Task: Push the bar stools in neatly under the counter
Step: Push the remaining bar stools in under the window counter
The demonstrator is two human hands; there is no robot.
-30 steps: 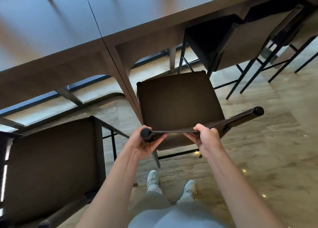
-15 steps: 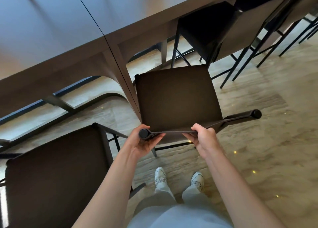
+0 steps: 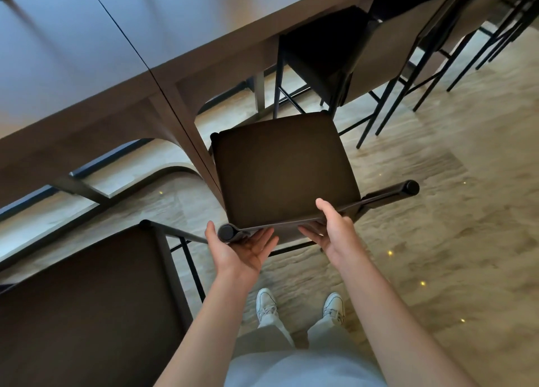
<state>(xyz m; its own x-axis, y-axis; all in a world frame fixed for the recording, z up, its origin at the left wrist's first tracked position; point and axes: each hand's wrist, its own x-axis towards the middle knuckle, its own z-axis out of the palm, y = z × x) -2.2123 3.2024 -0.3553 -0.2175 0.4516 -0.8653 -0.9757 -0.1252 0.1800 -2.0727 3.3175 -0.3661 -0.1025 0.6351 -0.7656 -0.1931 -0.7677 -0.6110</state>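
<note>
Head view: both open hands (image 3: pixel 242 248) (image 3: pixel 332 229) touch stool backrest (image 3: pixel 320 213).

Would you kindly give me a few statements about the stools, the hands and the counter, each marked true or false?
1. Both hands are at the middle stool's backrest. True.
2. The left hand is clenched in a fist. False: its fingers are straight under the backrest.
3. The middle stool's seat lies fully under the counter. False: nearly all of it shows in front of the edge.
4. The right hand has its thumb over the backrest. True.
5. The person is barefoot. False: white shoes.
</note>
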